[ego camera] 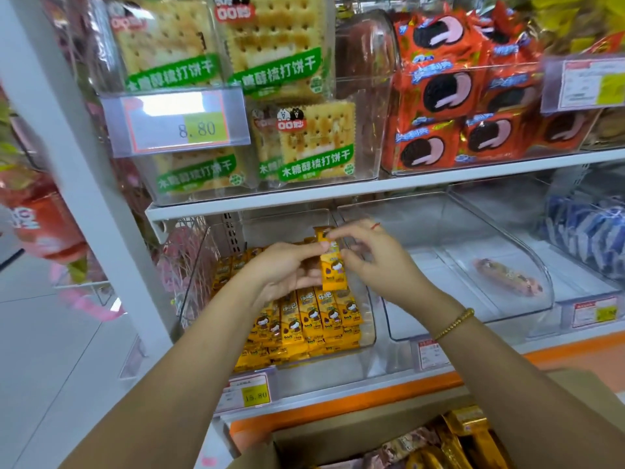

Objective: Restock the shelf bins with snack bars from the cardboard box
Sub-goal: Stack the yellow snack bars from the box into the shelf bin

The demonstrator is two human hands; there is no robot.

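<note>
- My left hand (291,265) and right hand (375,262) were both on one yellow snack bar (333,269), held upright between them. The left thumb and fingers pinched its left edge. The right fingertips nipped its top end, with the thumb against its right edge. Neither hand had hold of anything else.
- The bar was raised over the middle of the clear bin (338,370) directly under my hands and was not yet laid in.
- That bin held rows of the same yellow bars (304,323), packed on end below my wrists, with more stacked away to the left behind my left hand. I judged it close to full. My hands hid the space behind them, so I could not tell how much room was left there.
- Just right of my right hand, the next bin (439,316) held a single reddish bar (507,277) lying flat on its floor. By my reckoning nearly all of its restocking was left to do.
- Further right again were blue-and-white packs (588,231), partly out of view.
- Beneath my forearms, nearest me, the cardboard box (338,434) stood open with gold-wrapped bars (466,431) and some brownish ones in it, so stock remained to put out.
- On the shelf above my hands, the clear bins looked well stocked, with cracker packs (314,147) above my left hand and orange-red biscuit packs (439,96) above and to the right of my right.
</note>
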